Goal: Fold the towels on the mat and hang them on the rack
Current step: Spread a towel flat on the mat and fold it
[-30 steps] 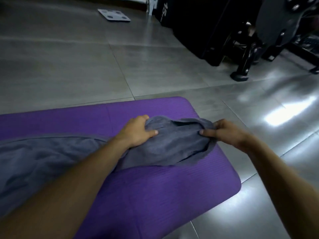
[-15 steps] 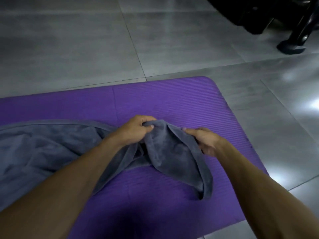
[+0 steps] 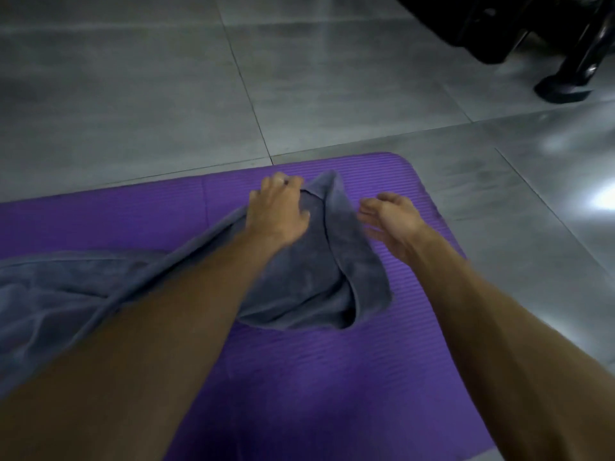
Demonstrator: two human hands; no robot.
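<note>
Here you had one end of the towel (image 3: pixel 309 271) pinched up off the mat (image 3: pixel 332 377), mid-fold.

Your left hand (image 3: pixel 278 211) gripped the towel's far corner, fingers curled round the edge and lifting it into a peak near the mat's far end. Your right hand (image 3: pixel 389 221) hung just beside the cloth with fingers loose and spread, holding nothing. The rest of the towel trailed away to the left across the mat, rumpled, and partly under your left forearm. The risk, as I judged it, was a crooked fold: with only one corner held, the free edge sagged and could bunch or slide. No rack was in view, only the tiled floor (image 3: pixel 133 94) beyond the mat.
</note>
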